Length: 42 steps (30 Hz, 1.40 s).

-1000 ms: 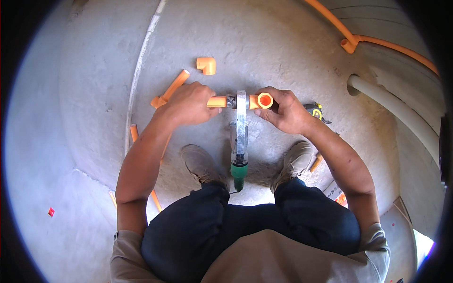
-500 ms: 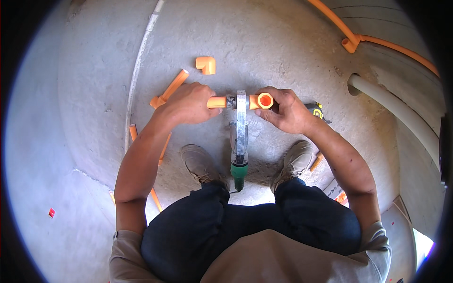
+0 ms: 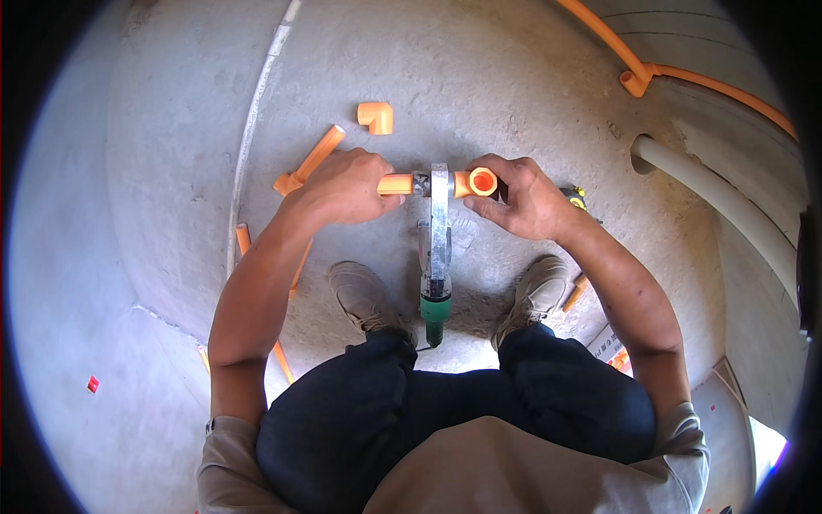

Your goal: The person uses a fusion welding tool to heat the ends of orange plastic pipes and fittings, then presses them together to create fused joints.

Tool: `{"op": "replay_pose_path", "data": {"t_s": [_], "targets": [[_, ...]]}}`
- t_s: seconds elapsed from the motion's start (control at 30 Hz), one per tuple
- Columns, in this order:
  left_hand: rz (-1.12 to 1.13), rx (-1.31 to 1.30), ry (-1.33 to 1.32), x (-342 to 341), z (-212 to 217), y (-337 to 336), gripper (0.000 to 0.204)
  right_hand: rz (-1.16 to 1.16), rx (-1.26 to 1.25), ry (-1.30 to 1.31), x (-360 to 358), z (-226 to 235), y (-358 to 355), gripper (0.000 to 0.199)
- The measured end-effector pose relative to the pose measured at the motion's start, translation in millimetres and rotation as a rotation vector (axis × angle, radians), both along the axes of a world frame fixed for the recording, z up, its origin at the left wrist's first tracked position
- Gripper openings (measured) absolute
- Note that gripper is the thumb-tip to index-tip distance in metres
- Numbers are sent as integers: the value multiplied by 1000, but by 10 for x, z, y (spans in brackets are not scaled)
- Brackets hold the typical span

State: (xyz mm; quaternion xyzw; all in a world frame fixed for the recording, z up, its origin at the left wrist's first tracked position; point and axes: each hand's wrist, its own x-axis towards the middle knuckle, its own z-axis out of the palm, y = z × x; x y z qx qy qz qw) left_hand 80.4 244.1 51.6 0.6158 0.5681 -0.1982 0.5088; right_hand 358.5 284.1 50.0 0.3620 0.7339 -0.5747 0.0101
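Observation:
A pipe fusion welder [image 3: 438,227] stands between my feet, its flat metal plate pointing away from me and its green handle [image 3: 435,312] toward me. My left hand [image 3: 344,187] is closed around an orange plastic pipe [image 3: 396,184], whose end meets the dark heating socket on the plate's left side. Past that hand, another orange pipe piece [image 3: 318,154] with a fitting slants out; whether the two are joined is hidden. On the plate's right side, my right hand [image 3: 529,199] grips an orange pipe fitting [image 3: 483,182] between thumb and fingers, its open round mouth facing up.
An orange elbow [image 3: 377,118] lies on the concrete floor beyond my hands. Loose orange pipes [image 3: 243,238] lie by my left arm. A tape measure [image 3: 574,197] sits behind my right wrist. Orange piping [image 3: 612,38] and a thick grey pipe [image 3: 711,188] run along the right.

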Motion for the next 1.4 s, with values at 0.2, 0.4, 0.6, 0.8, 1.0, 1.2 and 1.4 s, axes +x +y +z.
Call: {"op": "replay_pose_path", "data": {"t_s": [0.2, 0.4, 0.6, 0.8, 1.0, 1.2, 1.4], "targets": [[2, 21, 7, 11, 19, 4, 33, -22, -19, -1, 9, -37, -23, 28], [1, 33, 11, 9, 21, -7, 33, -36, -30, -2, 4, -40, -31, 27], [19, 35, 0, -7, -4, -37, 32, -30, -24, 1, 2, -44, -25, 28], [12, 34, 3, -8, -6, -36, 32, -8, -11, -27, -13, -32, -21, 29], [15, 43, -8, -21, -35, -54, 31, -20, 16, 27, 14, -115, -51, 30], [22, 33, 9, -5, -11, -47, 31, 4, 35, 44, 8, -91, -37, 33], [26, 15, 5, -7, -2, -37, 31, 1, -4, -7, -12, -58, -26, 30]]}}
